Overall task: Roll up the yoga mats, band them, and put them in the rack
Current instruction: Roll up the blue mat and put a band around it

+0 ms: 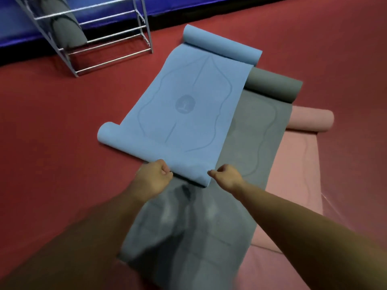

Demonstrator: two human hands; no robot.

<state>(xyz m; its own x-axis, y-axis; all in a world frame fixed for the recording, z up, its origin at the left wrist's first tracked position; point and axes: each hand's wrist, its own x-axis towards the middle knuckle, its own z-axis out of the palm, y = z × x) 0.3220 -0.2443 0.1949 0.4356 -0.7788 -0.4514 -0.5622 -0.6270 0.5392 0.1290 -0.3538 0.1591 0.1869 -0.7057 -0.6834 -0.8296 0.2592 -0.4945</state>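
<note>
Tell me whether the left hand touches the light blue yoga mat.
Touching. In the head view the left hand grips the near rolled edge of the light blue yoga mat with curled fingers.

The blue mat [188, 114] at centre is light blue, printed with darker blue wavy outlines, a centre line and a round emblem. The grey mat [257, 130] carries faint curved lines. The pink mat [297, 164] is pale pink. The floor [52, 122] is red. At upper left, the rack [146, 26] is silver and the grey roll [69, 32] is dark grey.

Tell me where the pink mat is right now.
The pink mat lies at the right of the head view on the red floor, tucked partly under the gray mat beside it.
</note>
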